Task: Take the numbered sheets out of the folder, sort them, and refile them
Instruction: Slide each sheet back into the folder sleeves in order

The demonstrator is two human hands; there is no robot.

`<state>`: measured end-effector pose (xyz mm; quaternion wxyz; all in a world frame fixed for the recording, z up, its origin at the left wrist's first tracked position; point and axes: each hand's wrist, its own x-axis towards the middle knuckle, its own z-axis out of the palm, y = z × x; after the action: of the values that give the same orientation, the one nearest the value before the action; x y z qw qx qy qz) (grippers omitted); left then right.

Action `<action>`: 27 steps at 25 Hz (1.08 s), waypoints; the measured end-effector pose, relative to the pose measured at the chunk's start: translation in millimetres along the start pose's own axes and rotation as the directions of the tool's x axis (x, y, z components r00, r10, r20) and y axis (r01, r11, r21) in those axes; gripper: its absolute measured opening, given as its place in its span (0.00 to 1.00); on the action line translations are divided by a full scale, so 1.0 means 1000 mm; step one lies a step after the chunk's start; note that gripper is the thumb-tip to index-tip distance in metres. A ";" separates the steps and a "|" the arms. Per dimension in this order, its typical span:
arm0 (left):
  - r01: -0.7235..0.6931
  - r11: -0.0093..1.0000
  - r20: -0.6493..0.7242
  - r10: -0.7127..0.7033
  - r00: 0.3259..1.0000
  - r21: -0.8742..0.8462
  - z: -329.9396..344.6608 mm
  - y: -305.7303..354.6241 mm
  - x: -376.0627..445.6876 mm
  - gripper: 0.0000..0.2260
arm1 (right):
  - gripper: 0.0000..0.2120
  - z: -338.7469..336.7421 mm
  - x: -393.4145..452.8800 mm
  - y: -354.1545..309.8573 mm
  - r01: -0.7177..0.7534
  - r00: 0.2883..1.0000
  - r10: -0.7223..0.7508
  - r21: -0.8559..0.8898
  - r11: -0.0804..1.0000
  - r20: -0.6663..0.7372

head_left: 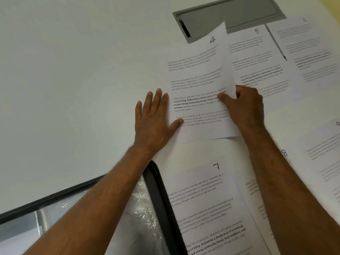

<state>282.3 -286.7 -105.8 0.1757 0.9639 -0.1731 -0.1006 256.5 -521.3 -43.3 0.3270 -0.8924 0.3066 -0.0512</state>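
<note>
Numbered white sheets lie spread on the white table. Sheet 4 [196, 74] is at the centre, its right edge lifted and curled. My right hand [242, 105] pinches that lifted edge. My left hand [152, 118] rests flat on the table with its thumb on sheet 4's left edge. Sheet 5 [257, 57] and sheet 6 [305, 46] lie to the right of it. Sheet 7 [206, 205] lies below, and sheet 8 [284, 153] is partly under my right forearm. The open black folder [158, 192] with clear plastic sleeves sits at the lower left under my left forearm.
A grey cable hatch [230, 13] is set into the table behind sheets 4 and 5. One more sheet [323, 144] lies at the right edge of view. Bare white table [73, 70] spreads to the left.
</note>
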 end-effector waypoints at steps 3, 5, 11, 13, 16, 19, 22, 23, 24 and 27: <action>0.023 0.995 -0.015 -0.024 1.000 -0.095 -0.006 -0.004 -0.015 0.37 | 0.14 -0.006 -0.016 0.003 0.003 1.000 0.002 0.167 0.986 -0.029; 0.091 0.956 -0.017 -0.100 0.995 -0.278 -0.015 -0.003 -0.024 0.35 | 0.10 -0.008 -0.030 0.001 -0.021 1.000 0.026 0.383 0.923 -0.007; 0.299 0.416 0.152 -0.351 0.924 -0.859 -0.065 -0.010 -0.059 0.22 | 0.08 -0.002 -0.084 -0.019 -0.198 0.980 0.131 0.753 0.628 0.149; 0.292 0.292 0.173 -0.372 0.912 -0.911 -0.076 -0.019 -0.078 0.08 | 0.08 0.004 -0.105 -0.023 -0.261 0.965 0.137 0.791 0.553 0.223; 0.276 0.271 0.153 -0.400 0.904 -0.922 -0.087 -0.035 -0.114 0.05 | 0.09 0.012 -0.135 -0.024 -0.313 0.946 0.108 0.777 0.546 0.305; 0.244 0.258 0.118 -0.424 0.898 -0.935 -0.091 -0.056 -0.148 0.04 | 0.11 0.016 -0.161 -0.026 -0.336 0.915 0.043 0.698 0.632 0.402; 0.216 0.305 0.063 -0.441 0.895 -0.927 -0.088 -0.077 -0.182 0.04 | 0.12 0.025 -0.187 -0.029 -0.346 0.883 0.005 0.644 0.683 0.469; 0.207 0.360 0.036 -0.428 0.903 -0.910 -0.085 -0.084 -0.194 0.04 | 0.11 0.029 -0.195 -0.030 -0.341 0.884 0.005 0.637 0.691 0.468; 0.191 0.438 -0.001 -0.402 0.916 -0.878 -0.080 -0.090 -0.206 0.05 | 0.09 0.032 -0.203 -0.031 -0.322 0.893 0.003 0.635 0.702 0.449; 0.116 0.814 -0.180 -0.261 0.949 -0.569 -0.060 -0.118 -0.241 0.12 | 0.07 0.041 -0.222 -0.034 -0.248 0.946 0.021 0.680 0.690 0.323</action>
<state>110.9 -76.4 -63.0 0.4552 0.8893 -0.0163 -0.0412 106.2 -349.6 -30.0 0.6907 -0.6681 0.2766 -0.0100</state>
